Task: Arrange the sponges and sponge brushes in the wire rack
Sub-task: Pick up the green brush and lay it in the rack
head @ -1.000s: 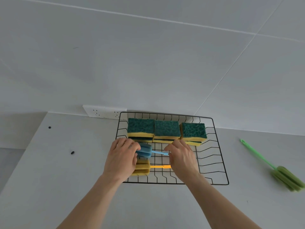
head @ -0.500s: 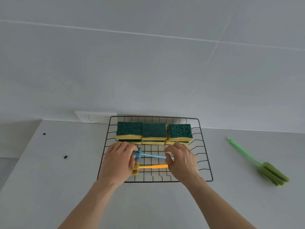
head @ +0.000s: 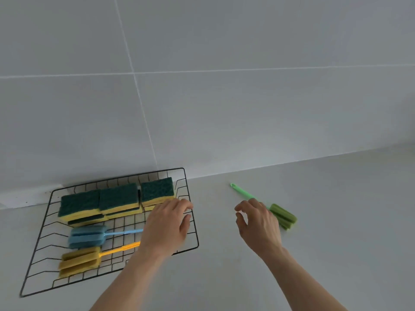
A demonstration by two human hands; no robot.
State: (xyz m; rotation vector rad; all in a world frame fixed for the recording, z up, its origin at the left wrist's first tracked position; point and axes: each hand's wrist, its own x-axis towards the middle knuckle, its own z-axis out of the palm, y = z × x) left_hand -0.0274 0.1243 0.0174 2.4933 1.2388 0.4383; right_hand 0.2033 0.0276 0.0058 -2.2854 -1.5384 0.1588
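The black wire rack lies on the counter at lower left. Green-and-yellow sponges fill its back row in short stacks. In front of them lie a blue sponge brush and a yellow sponge brush, heads to the left. My left hand hovers over the rack's right side, fingers apart, holding nothing and hiding both handle ends. A green sponge brush lies on the counter right of the rack. My right hand is just over its handle, fingers spread, empty.
The rack stands against a grey tiled wall. A white socket strip runs along the wall behind the rack's left corner. The pale counter stretches to the right past the green brush.
Both hands let go of the blue brush, which now lies in the rack. My right hand moved right to the green brush. The view swung right, so the rack sits lower left.
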